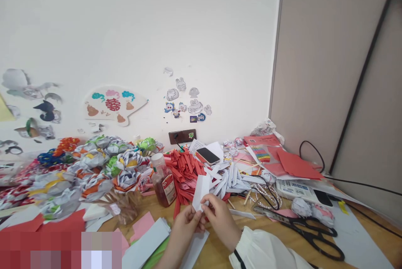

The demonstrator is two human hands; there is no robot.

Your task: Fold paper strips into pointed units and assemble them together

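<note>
Between my two hands is a folded strip of white paper [201,187], standing up above the fingertips. My left hand [187,223] pinches its lower end with thumb and curled fingers. My right hand [216,214] has its thumb and index finger closed on the same paper, close beside the left. Under my hands another white paper strip [196,250] lies on the wooden table [257,244]. Just behind the paper spreads a heap of red folded strips [185,168], and to its right a heap of white folded strips [234,177].
A bottle of red liquid [164,183] stands left of my hands. Large black-handled scissors [309,227] lie at the right. A phone [207,155] rests on the heaps. Crumpled paper flowers [106,156] pile up at the left; red paper sheets [298,163] lie at back right.
</note>
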